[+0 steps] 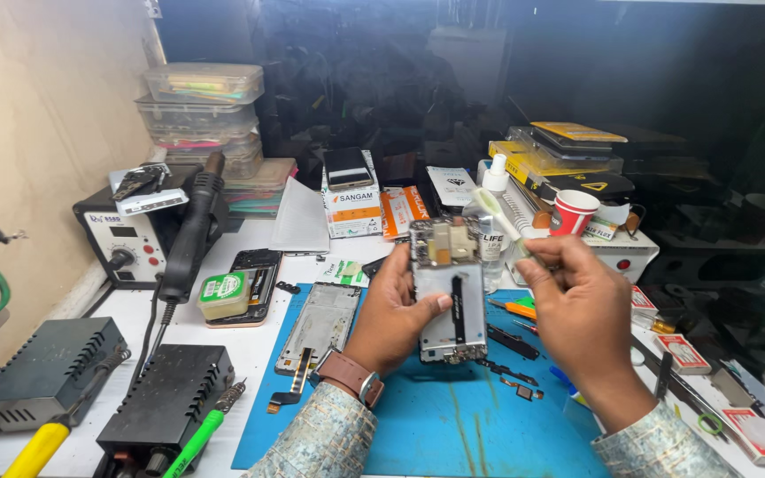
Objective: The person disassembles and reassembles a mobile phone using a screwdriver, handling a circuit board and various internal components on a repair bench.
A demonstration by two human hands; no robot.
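While it hangs above the blue work mat (453, 425) on the desk, the opened silver phone frame (450, 292) sits clasped in the left hand (396, 314); the right hand (577, 292) pinches a white brush (499, 215) just beside it.

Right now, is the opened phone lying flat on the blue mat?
No. The opened phone is held up above the blue mat in the left hand, while the right hand holds a white brush by it.

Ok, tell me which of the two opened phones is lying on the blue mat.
The phone frame lying flat left of the left hand; the other phone is held up in that hand.
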